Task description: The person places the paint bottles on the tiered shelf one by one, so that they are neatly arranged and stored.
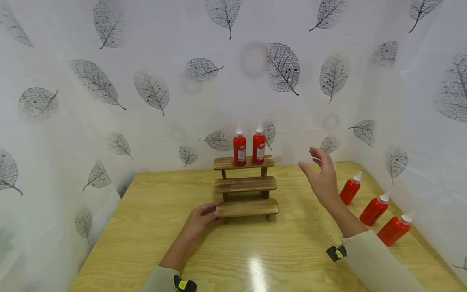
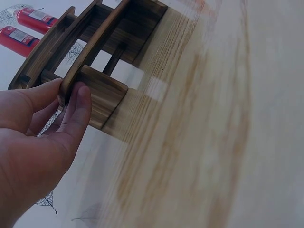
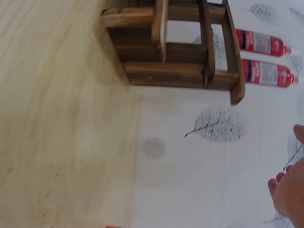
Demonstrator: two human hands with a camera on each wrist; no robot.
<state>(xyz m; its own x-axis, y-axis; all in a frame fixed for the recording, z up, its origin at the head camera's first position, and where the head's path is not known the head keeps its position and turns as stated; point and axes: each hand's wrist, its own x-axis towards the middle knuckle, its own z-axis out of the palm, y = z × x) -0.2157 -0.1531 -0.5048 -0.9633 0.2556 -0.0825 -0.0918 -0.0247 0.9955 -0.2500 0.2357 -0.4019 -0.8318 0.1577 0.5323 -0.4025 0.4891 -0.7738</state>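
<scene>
From where I stand, the person's left hand (image 1: 198, 221) comes first, reaching in over the front of the bench (image 1: 153, 227). Thumb and fingers pinch the left end of the lowest board of a three-step wooden stand (image 1: 246, 184), probably to stop it sliding or tipping.

The stand sits near the back edge of the bench, about midway between its back corners, steps facing the person, which I'd guess keeps every level within reach. On its top step two red bottles stand upright, a left bottle (image 1: 240, 151) and a right bottle (image 1: 259, 148), slightly apart, labels forward and white nozzles up; the two lower steps carry nothing.

Next, the right hand (image 1: 322, 176) hangs over the back right of the bench, thumb well apart from loosely bent fingers, gripping nothing. That wide gap would suit a bottle's girth.

Along the right edge three more run in a slanting row: a far bottle (image 1: 350, 190), a middle bottle (image 1: 373, 211) and a near bottle (image 1: 394, 231), perhaps put there for the right arm's convenience. They appear to lean, though the wide view may be bending them.
</scene>
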